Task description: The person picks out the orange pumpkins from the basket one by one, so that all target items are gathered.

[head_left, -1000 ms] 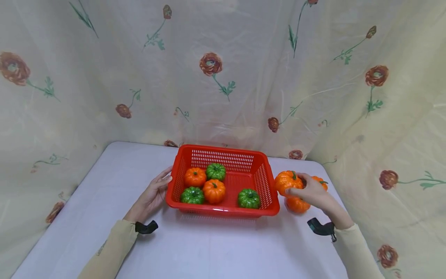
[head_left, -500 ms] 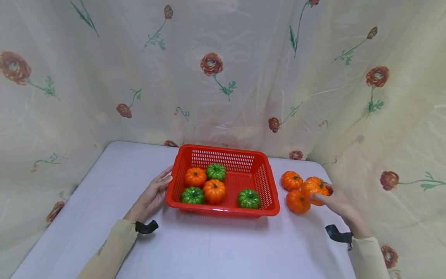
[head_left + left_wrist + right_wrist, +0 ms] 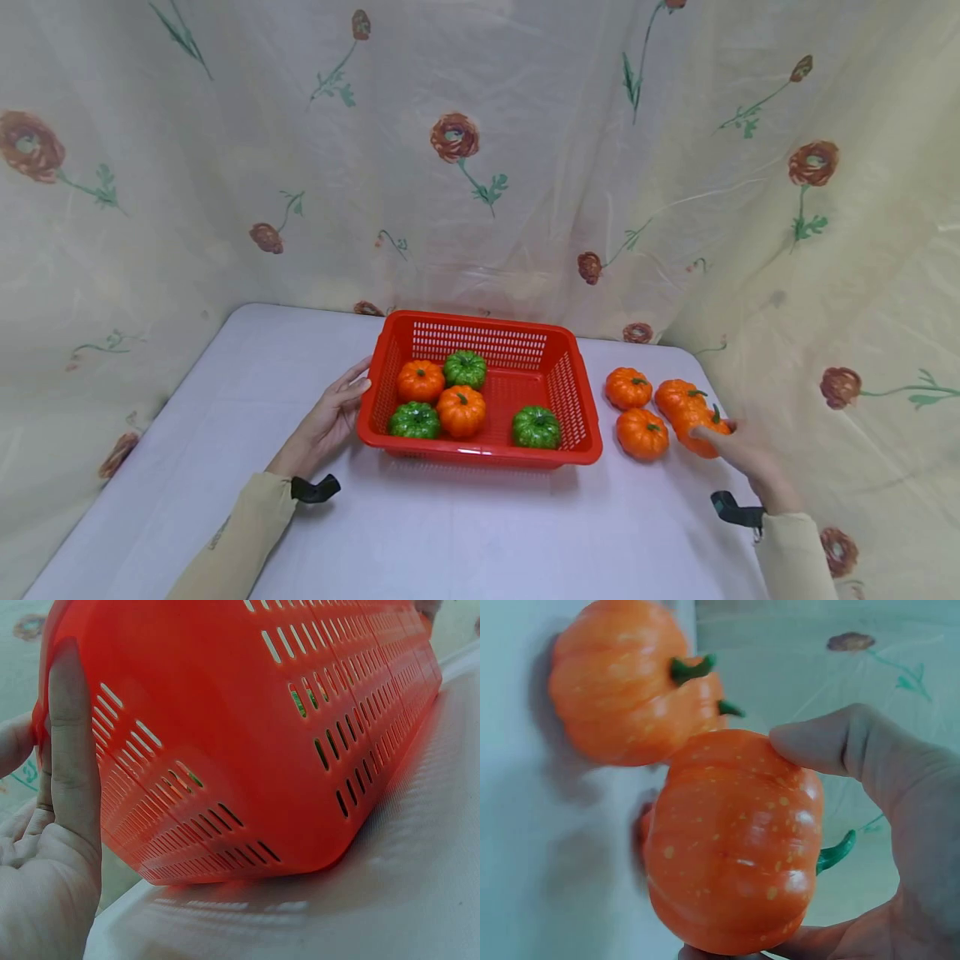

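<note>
At the right edge of the table, my right hand (image 3: 753, 458) grips a small orange pumpkin (image 3: 696, 432), thumb on one side and fingers on the other. Its green stem (image 3: 836, 853) points toward the palm. Whether this pumpkin touches the table is unclear. Close by lie three more orange pumpkins: one (image 3: 678, 398) just behind it, one (image 3: 642, 434) to its left, one (image 3: 628, 388) farther back. My left hand (image 3: 330, 421) touches the left rim of a red plastic basket (image 3: 480, 457), its visible finger (image 3: 71, 750) straight against the outer wall.
Inside the basket are two orange pumpkins (image 3: 461, 411) and three green ones (image 3: 536, 427). The basket stands on a white-covered table (image 3: 450, 533). Flowered cloth (image 3: 517, 233) hangs behind and along both sides.
My right hand has carried its orange pumpkin rightward, from beside the basket to the table's right edge, uncovering the other orange pumpkins. The left hand and basket have stayed put.
</note>
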Demonstrator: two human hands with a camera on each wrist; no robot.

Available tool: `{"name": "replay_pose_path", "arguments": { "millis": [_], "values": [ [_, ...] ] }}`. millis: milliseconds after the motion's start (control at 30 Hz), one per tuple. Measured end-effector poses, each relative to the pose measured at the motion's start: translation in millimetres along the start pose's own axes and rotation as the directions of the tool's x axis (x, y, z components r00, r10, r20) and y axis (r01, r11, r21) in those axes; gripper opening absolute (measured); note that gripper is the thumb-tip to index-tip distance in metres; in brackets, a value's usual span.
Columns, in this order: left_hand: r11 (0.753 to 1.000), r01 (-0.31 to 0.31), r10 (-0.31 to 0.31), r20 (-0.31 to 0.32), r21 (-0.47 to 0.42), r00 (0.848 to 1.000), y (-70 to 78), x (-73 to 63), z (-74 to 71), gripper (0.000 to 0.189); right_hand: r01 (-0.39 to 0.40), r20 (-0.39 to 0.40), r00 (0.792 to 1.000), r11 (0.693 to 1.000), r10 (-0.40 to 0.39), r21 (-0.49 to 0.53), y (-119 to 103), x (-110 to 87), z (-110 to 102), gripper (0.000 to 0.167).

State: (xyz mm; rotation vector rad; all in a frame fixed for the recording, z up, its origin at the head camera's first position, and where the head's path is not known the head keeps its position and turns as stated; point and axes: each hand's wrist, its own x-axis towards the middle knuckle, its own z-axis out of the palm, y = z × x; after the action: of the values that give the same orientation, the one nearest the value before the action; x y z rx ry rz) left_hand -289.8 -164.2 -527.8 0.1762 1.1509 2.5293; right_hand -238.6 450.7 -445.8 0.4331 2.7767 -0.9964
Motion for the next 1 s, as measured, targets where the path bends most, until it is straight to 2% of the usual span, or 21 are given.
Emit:
{"name": "replay_pose_path", "arguments": {
  "millis": [167,233,600,700,900,1000],
  "values": [
    [1.0,0.003,-0.003,0.016,0.012,1.0,3.3,-2.3,4.6,0.059,-0.072,0.017,0.997,0.997,0.071,0.04,13.1,10.6,5.5,0.1],
    [1.0,0.001,-0.001,0.023,0.023,1.0,4.8,-3.4,6.7,0.06,-0.082,0.015,0.997,0.996,0.081,0.036,17.0,15.0,7.9,0.102],
    [0.999,-0.005,0.002,0.048,0.048,0.999,6.2,-6.2,8.7,0.061,-0.113,-0.001,0.994,0.993,0.113,0.032,30.8,25.3,21.9,0.096],
    [0.999,-0.003,0.001,0.047,0.041,0.999,6.5,-6.7,9.1,0.061,-0.138,0.005,0.99,0.99,0.137,0.038,30.8,25.5,22.6,0.097],
    [1.0,0.001,-0.002,0.029,0.023,1.0,6.0,-5.7,6.9,0.059,-0.106,-0.007,0.994,0.994,0.107,0.035,29.6,25.2,23.6,0.094],
    [1.0,0.006,-0.006,0.018,0.015,1.0,4.2,-4.0,4.5,0.058,-0.128,0.011,0.992,0.99,0.127,0.058,28.4,23.5,23.9,0.099]
  ]
}}
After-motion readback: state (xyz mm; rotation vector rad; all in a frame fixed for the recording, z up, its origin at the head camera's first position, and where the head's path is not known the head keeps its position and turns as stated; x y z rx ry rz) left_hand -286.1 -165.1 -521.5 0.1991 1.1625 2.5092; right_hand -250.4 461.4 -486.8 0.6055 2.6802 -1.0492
